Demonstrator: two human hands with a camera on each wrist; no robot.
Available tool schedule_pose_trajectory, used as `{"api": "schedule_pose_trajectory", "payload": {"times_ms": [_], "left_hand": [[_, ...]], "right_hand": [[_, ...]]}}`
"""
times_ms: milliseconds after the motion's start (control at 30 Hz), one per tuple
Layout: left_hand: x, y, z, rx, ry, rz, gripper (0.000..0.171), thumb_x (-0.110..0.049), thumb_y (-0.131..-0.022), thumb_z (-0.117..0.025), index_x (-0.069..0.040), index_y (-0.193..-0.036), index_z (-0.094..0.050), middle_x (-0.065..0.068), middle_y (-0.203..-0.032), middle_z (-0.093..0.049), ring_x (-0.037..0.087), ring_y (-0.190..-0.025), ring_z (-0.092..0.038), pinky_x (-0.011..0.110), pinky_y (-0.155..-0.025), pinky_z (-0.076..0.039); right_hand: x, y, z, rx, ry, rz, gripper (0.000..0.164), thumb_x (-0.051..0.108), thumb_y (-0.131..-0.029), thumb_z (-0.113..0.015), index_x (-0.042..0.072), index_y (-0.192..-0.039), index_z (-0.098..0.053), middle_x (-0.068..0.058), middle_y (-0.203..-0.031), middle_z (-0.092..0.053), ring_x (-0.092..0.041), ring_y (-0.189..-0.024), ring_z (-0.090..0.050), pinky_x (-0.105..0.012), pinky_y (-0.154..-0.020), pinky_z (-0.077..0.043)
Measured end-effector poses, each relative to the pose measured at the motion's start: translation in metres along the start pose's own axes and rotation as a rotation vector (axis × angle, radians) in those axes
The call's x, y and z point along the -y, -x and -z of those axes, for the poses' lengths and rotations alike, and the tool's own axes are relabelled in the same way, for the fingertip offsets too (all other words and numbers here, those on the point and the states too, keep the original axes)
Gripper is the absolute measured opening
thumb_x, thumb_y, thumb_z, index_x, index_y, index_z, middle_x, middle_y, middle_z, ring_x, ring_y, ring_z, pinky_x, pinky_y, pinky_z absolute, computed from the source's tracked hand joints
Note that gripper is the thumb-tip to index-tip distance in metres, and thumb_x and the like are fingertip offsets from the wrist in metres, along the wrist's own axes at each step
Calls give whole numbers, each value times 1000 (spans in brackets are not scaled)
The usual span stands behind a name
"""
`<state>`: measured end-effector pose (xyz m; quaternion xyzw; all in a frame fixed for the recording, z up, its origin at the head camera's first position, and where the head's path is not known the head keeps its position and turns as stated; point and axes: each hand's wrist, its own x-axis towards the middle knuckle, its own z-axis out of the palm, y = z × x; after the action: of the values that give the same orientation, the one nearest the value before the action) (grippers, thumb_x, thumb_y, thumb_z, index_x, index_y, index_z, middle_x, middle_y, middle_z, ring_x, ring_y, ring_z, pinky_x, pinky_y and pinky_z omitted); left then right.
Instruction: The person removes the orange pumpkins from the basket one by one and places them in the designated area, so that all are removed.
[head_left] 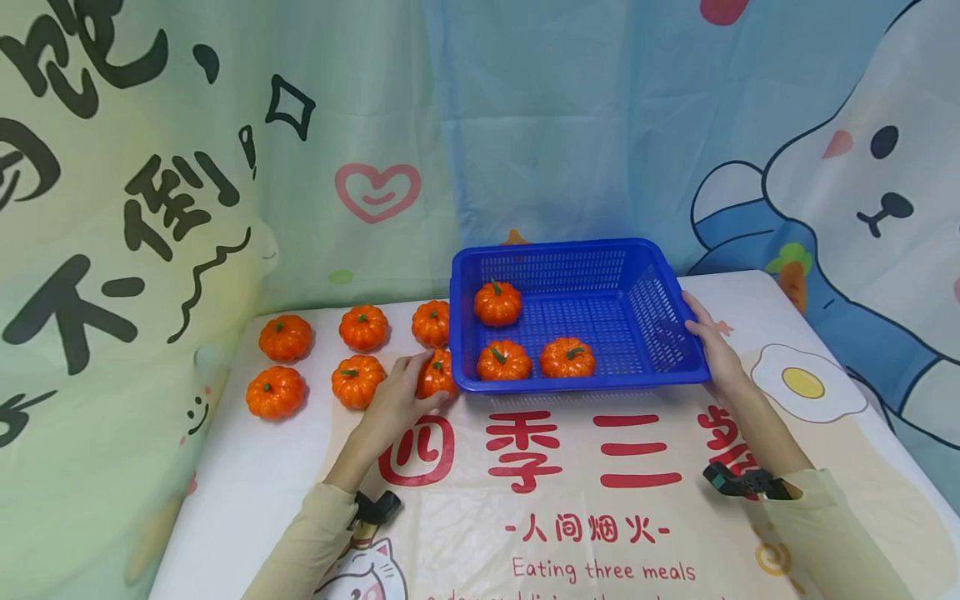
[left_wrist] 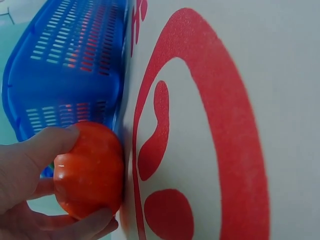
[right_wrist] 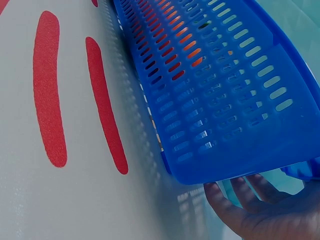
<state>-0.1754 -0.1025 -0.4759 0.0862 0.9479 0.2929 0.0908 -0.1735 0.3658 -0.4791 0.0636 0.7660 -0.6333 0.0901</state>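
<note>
My left hand [head_left: 405, 390] grips a small orange pumpkin [head_left: 437, 375] close against the basket's left end. In the left wrist view, the thumb lies on one side of that pumpkin [left_wrist: 92, 170] and the fingers curl round the other. At the right end of the blue plastic basket [head_left: 577, 385], my right hand [head_left: 716, 346] holds the rim and end wall. Its fingers [right_wrist: 237, 200] show beside the basket's end in the right wrist view; the thumb is hidden there. Three pumpkins lie inside the basket, one at the back left [head_left: 497, 303] and two along the front.
Several more pumpkins stand in two rows on the table's left, including a back-left pumpkin [head_left: 286, 337] and a pumpkin [head_left: 358, 382] beside my left hand. A printed cloth [head_left: 592, 517] covers the table. Behind it hangs a patterned curtain [head_left: 540, 125].
</note>
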Motion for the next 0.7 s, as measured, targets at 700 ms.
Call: {"api": "schedule_pose_trajectory", "payload": {"times_ms": [700], "left_hand": [[-24,19,51,-88,73,-202,84,-30,-87,-71,-11,-152,-23,17,-154,-32,37,-142,-33,59,-109,-38]], "right_hand": [[-1,-1,1,5,-15,-11,54,55,-100,-25,58,-147,3,0,-165,15,-50,-148,2,-73,-110,-16]]}}
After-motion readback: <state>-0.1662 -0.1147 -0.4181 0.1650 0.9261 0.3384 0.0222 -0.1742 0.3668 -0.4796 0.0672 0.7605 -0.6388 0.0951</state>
